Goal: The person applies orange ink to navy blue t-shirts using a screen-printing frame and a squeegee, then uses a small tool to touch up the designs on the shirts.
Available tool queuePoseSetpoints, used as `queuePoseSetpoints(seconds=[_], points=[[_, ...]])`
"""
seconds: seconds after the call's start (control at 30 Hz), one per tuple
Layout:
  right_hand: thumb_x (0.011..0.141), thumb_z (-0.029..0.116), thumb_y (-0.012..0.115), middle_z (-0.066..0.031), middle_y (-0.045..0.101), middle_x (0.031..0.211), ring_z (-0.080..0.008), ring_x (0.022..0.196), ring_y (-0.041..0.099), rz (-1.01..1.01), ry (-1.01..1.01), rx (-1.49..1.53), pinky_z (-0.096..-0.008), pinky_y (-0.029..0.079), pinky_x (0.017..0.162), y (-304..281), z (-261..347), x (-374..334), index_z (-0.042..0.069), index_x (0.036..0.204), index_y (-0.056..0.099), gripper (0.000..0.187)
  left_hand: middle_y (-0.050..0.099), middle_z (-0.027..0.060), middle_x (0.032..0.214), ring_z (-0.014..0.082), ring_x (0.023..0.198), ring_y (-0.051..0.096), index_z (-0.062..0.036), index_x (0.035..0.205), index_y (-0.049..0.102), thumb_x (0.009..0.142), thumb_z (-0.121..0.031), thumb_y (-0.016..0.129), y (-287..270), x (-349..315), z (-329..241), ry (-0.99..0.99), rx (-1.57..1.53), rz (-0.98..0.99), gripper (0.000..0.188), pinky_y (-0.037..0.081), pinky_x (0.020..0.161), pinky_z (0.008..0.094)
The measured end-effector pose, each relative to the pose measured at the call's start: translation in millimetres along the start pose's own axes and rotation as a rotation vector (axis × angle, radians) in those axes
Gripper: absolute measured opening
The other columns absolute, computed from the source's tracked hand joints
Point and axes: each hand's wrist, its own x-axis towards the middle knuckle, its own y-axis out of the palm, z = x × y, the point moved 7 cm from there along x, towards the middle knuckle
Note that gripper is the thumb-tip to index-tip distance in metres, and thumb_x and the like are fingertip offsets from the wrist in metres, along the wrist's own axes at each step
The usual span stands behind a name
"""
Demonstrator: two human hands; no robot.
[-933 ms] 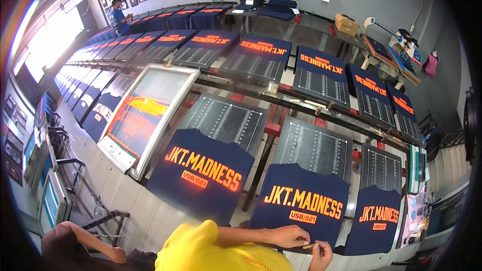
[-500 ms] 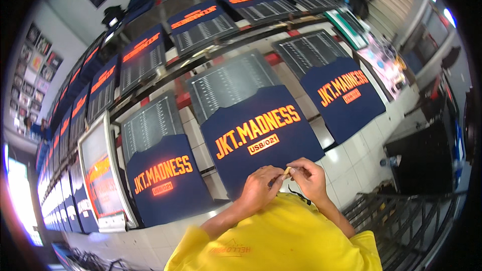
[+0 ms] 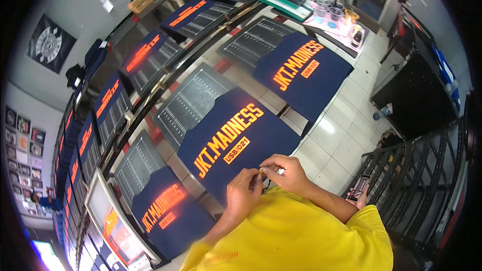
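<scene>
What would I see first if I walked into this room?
First you'd see the dark blue shirt with bright orange letters, lying flat on its board in the middle. Right at its near edge, the left hand and the right hand pinch something tiny between their fingertips, above a yellow shirt. More blue shirts line up in long rows toward the far wall.

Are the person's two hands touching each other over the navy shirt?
Touching. The head view shows the left hand and right hand with fingertips pinched together, no gap, above the navy shirt.
</scene>
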Motion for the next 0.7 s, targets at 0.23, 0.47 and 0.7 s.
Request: queuePoseSetpoints(seconds=[0.23,0.47,0.7], points=[[0.088,0.007,0.067,-0.0105,0.067,0.088,-0.0182,0.074,0.067,0.024,-0.014,-0.105,-0.0274,0.053,0.064,-3.4,-0.5,-1.6,-0.003,0.099,0.067,0.014,0.068,0.0129,0.078,0.0197,0.069,0.07,0.0029,0.091,0.064,0.086,-0.002,0.066,8.3,8.7,1.6,-0.039,-0.005,0.042,0.007,0.054,0.063,0.029],[0.088,0.018,0.066,-0.0115,0.066,0.088,-0.0274,0.075,0.066,0.014,-0.099,-0.236,-0.0353,0.053,0.066,4.8,-0.8,-4.4,0.003,0.096,0.066,0.017,0.062,0.0111,0.073,0.0205,0.061,0.063,0.0031,0.088,0.062,0.083,0.001,0.068,4.3,7.1,-4.6,0.088,0.116,0.041,0.008,0.049,0.058,0.031],[0.087,0.018,0.066,-0.0133,0.067,0.089,-0.0312,0.08,0.067,0.009,-0.095,-0.185,-0.0371,0.053,0.067,7.2,6.3,-5.4,0.002,0.095,0.065,0.018,0.065,0.0118,0.076,0.0248,0.064,0.065,-0.0006,0.088,0.064,0.079,-0.001,0.069,-3.0,7.7,-4.1,0.054,0.053,0.042,0.011,0.051,0.058,0.0349]])
